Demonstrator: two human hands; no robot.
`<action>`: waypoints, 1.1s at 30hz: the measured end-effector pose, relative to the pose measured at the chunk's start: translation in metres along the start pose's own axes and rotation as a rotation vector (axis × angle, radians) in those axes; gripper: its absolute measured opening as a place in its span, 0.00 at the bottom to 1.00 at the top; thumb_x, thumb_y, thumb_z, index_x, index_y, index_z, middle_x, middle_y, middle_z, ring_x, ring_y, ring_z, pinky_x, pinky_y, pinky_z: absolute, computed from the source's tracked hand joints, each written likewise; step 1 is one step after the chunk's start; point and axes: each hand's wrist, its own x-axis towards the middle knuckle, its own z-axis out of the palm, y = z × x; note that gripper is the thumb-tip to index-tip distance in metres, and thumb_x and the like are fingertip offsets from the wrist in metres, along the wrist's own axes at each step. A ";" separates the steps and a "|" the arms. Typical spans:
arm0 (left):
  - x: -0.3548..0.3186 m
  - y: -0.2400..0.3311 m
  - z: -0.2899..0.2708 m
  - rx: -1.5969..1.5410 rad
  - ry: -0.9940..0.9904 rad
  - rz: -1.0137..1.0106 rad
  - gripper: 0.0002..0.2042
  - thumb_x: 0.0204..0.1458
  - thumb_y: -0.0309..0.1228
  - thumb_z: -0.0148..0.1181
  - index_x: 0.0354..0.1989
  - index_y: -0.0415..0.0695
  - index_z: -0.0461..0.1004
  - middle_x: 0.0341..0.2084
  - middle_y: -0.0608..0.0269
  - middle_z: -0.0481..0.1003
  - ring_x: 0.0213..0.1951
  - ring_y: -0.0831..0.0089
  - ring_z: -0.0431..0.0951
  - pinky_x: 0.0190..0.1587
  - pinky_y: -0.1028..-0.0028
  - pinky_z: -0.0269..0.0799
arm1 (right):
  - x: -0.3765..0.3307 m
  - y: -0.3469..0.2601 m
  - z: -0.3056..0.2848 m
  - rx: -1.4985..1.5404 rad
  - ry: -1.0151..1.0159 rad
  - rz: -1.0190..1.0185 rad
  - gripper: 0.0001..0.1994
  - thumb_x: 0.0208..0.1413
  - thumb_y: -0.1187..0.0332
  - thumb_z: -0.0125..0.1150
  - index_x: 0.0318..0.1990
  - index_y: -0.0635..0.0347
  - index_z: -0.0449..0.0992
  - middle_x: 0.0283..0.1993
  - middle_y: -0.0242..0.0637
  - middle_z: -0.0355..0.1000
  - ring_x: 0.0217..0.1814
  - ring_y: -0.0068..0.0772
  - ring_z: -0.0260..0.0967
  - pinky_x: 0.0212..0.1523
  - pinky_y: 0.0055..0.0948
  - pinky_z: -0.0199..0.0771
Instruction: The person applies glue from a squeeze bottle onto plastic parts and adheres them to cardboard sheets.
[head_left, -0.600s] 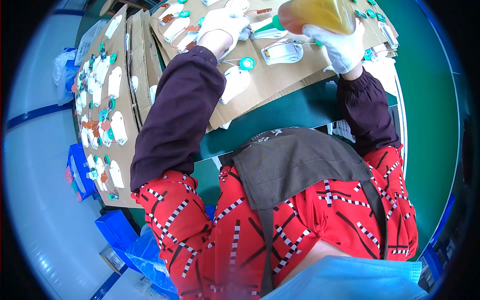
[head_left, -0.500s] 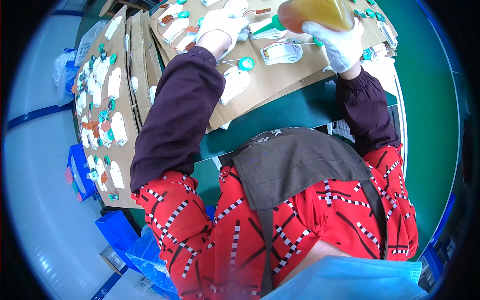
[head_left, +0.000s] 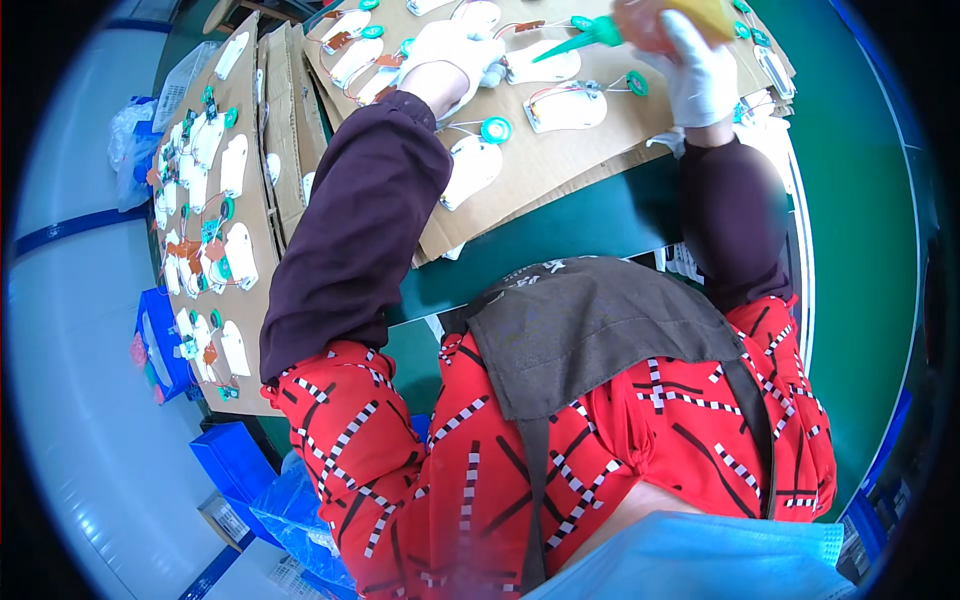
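My right hand [head_left: 697, 85], in a white glove, grips a squeeze bottle [head_left: 655, 20] of amber liquid, tilted over the cardboard. Its green nozzle [head_left: 590, 38] points left, with the tip above a white plastic shell [head_left: 548, 64]. My left hand [head_left: 450, 65], gloved too, has its fingers curled in at the left end of that shell; the exact hold is partly hidden. Nearer to me lies another white shell [head_left: 567, 108] with thin wires and a green round part [head_left: 637, 83]. Below my left hand is a shell [head_left: 472, 172] wired to a green disc [head_left: 496, 130].
A second cardboard sheet [head_left: 262, 330] on the left carries several white shells, wires and green boards. Folded cardboard [head_left: 292, 120] stands between the sheets. The green table [head_left: 560, 225] shows in front. Blue bins [head_left: 235, 460] sit at lower left, and a white cloth [head_left: 770, 140] is at right.
My right hand has shifted right with the bottle, and the nozzle tip has lifted off the left part of the shell. My left hand stays almost in place.
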 end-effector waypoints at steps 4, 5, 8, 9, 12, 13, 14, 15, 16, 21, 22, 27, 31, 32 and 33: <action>0.002 0.010 -0.001 -0.042 -0.088 -0.034 0.12 0.54 0.33 0.59 0.40 0.36 0.77 0.31 0.58 0.80 0.28 0.76 0.80 0.30 0.82 0.74 | 0.002 0.053 -0.131 0.443 0.335 0.329 0.25 0.56 0.60 0.60 0.58 0.61 0.63 0.55 0.38 0.68 0.49 0.27 0.71 0.45 0.24 0.76; 0.005 0.004 0.001 -0.140 -0.129 -0.089 0.13 0.54 0.33 0.58 0.42 0.37 0.77 0.33 0.57 0.79 0.29 0.75 0.80 0.30 0.81 0.74 | 0.003 0.054 -0.155 0.804 0.276 0.335 0.26 0.56 0.59 0.60 0.58 0.63 0.62 0.55 0.40 0.67 0.52 0.33 0.68 0.49 0.29 0.74; -0.031 0.044 -0.025 -0.701 -0.264 -0.253 0.14 0.55 0.31 0.56 0.46 0.37 0.75 0.36 0.56 0.78 0.32 0.74 0.80 0.30 0.79 0.74 | -0.004 0.031 -0.190 1.177 0.308 0.387 0.33 0.47 0.57 0.63 0.57 0.68 0.60 0.54 0.49 0.65 0.51 0.42 0.66 0.50 0.37 0.74; -0.031 0.043 -0.027 -0.699 -0.260 -0.250 0.14 0.55 0.31 0.56 0.46 0.37 0.75 0.36 0.56 0.78 0.32 0.74 0.80 0.30 0.79 0.74 | -0.004 0.024 -0.192 1.174 0.301 0.352 0.35 0.44 0.58 0.65 0.57 0.68 0.60 0.54 0.51 0.64 0.49 0.42 0.66 0.48 0.37 0.75; -0.025 0.036 -0.030 -0.249 -0.279 -0.183 0.16 0.53 0.30 0.54 0.49 0.43 0.75 0.37 0.58 0.78 0.34 0.69 0.79 0.34 0.71 0.75 | -0.001 0.005 -0.197 1.135 0.187 0.309 0.38 0.41 0.59 0.67 0.58 0.69 0.59 0.54 0.52 0.64 0.48 0.44 0.66 0.47 0.39 0.75; -0.022 0.031 -0.034 -0.242 -0.278 -0.175 0.16 0.53 0.30 0.54 0.49 0.43 0.75 0.37 0.58 0.78 0.34 0.69 0.79 0.34 0.71 0.75 | 0.000 0.001 -0.198 1.121 0.165 0.298 0.38 0.41 0.59 0.67 0.58 0.69 0.59 0.55 0.52 0.63 0.50 0.45 0.66 0.48 0.39 0.75; -0.019 0.027 -0.038 0.148 -0.143 0.045 0.16 0.51 0.31 0.54 0.49 0.46 0.76 0.37 0.56 0.78 0.36 0.65 0.79 0.37 0.69 0.75 | 0.005 -0.002 -0.199 1.123 0.165 0.286 0.38 0.41 0.59 0.67 0.58 0.69 0.59 0.55 0.52 0.63 0.50 0.45 0.66 0.48 0.39 0.75; -0.015 0.029 -0.038 0.528 -0.011 0.276 0.16 0.50 0.31 0.53 0.48 0.49 0.77 0.37 0.55 0.78 0.38 0.62 0.79 0.40 0.66 0.74 | 0.007 -0.005 -0.199 1.070 0.183 0.275 0.37 0.42 0.60 0.67 0.59 0.69 0.58 0.56 0.52 0.63 0.53 0.47 0.66 0.50 0.40 0.74; -0.014 0.044 -0.049 0.548 0.007 0.220 0.15 0.49 0.33 0.52 0.46 0.51 0.78 0.37 0.51 0.78 0.41 0.58 0.78 0.46 0.64 0.71 | 0.010 -0.006 -0.193 1.027 0.196 0.268 0.37 0.44 0.61 0.67 0.60 0.68 0.57 0.58 0.53 0.62 0.56 0.49 0.65 0.51 0.42 0.74; 0.013 0.047 -0.057 0.558 0.035 0.207 0.23 0.51 0.48 0.53 0.52 0.50 0.73 0.46 0.51 0.75 0.49 0.55 0.74 0.52 0.64 0.68 | 0.034 -0.030 -0.061 0.543 0.194 0.150 0.20 0.61 0.51 0.50 0.50 0.56 0.71 0.44 0.36 0.75 0.40 0.31 0.74 0.29 0.25 0.75; 0.020 0.037 -0.049 0.629 0.073 0.242 0.27 0.51 0.51 0.53 0.56 0.49 0.70 0.51 0.51 0.72 0.52 0.54 0.73 0.54 0.64 0.67 | 0.038 -0.027 -0.053 0.481 0.131 0.134 0.20 0.60 0.51 0.51 0.50 0.56 0.71 0.43 0.35 0.75 0.38 0.30 0.74 0.28 0.24 0.74; 0.026 0.041 -0.027 0.448 -0.023 0.033 0.32 0.53 0.55 0.51 0.61 0.46 0.63 0.59 0.52 0.64 0.58 0.55 0.67 0.59 0.65 0.63 | 0.051 -0.021 -0.029 0.499 0.144 0.235 0.19 0.58 0.55 0.56 0.51 0.56 0.69 0.43 0.34 0.74 0.34 0.27 0.72 0.26 0.21 0.72; 0.034 0.013 -0.017 0.463 0.030 0.145 0.30 0.54 0.52 0.53 0.61 0.46 0.63 0.61 0.54 0.62 0.59 0.56 0.65 0.60 0.66 0.61 | 0.062 -0.019 -0.024 0.527 0.039 0.264 0.18 0.58 0.58 0.57 0.53 0.55 0.68 0.45 0.35 0.74 0.38 0.28 0.73 0.30 0.24 0.75; 0.042 -0.007 -0.014 0.439 0.123 0.247 0.31 0.52 0.52 0.56 0.61 0.46 0.64 0.59 0.56 0.66 0.55 0.59 0.69 0.57 0.67 0.64 | 0.063 -0.023 -0.012 0.577 0.102 0.290 0.18 0.59 0.60 0.56 0.53 0.56 0.67 0.45 0.35 0.74 0.40 0.29 0.74 0.31 0.25 0.76; 0.042 -0.005 -0.017 0.408 0.211 0.357 0.33 0.50 0.53 0.58 0.61 0.46 0.64 0.56 0.57 0.69 0.51 0.62 0.73 0.54 0.69 0.67 | 0.063 -0.026 -0.007 0.621 0.173 0.314 0.18 0.59 0.61 0.56 0.54 0.56 0.67 0.46 0.36 0.74 0.42 0.30 0.74 0.33 0.26 0.77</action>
